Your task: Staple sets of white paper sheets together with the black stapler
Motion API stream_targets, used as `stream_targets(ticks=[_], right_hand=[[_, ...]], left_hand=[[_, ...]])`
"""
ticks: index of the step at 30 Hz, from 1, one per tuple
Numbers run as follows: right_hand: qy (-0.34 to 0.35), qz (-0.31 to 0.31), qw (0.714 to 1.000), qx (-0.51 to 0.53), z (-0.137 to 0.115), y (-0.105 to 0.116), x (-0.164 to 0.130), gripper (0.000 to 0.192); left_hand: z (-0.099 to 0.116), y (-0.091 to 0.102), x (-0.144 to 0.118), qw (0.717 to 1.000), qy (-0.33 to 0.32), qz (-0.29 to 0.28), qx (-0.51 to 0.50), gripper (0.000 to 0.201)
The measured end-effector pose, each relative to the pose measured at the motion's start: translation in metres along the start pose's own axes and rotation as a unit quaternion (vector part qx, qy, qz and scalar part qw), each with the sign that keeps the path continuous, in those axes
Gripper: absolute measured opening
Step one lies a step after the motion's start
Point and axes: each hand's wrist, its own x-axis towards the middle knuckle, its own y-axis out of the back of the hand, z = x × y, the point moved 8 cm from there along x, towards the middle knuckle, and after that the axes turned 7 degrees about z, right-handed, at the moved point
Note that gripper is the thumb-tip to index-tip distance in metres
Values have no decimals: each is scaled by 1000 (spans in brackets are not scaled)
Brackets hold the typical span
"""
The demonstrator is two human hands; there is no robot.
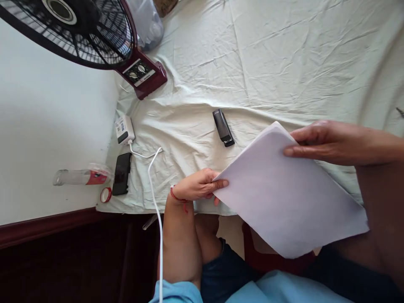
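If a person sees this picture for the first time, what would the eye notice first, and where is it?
Probably the white paper, held at the lower right by both hands: the left hand pinches its left corner, the right hand grips its top edge. Next, the dark red fan at the top left, and the black stapler on the cloth mid-frame.

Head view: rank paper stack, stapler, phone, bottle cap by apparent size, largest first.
1. Paper stack, nearer the camera, but clearly largest.
2. Phone and stapler: look alike, not ranked.
3. Bottle cap, smallest.
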Motion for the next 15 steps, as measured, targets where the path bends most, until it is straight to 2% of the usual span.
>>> stream_targets(ticks=[2, 4, 7, 9, 13, 15], right_hand=[[-38, 30, 999, 23, 11, 0, 7, 39], [-58, 79, 995, 13, 18, 4, 12, 38], [-82, 128, 988, 16, 26, 7, 14, 38], [-94, 141, 984, 46, 28, 7, 14, 36], [-128, 157, 977, 63, 35, 6, 14, 36], [-99, 176, 979, 10, 35, 11, 17, 39]], left_hand=[[-5, 10, 3, 997, 4, 60, -41, 55], [-8, 25, 7, 985, -11, 152, -82, 49], [-11, 49, 11, 941, -45, 308, -129, 44], [-14, 58, 13, 907, -56, 388, -152, 40], [-14, 60, 20, 870, -66, 467, -143, 32], [-14, 60, 22, 858, -65, 494, -123, 31]])
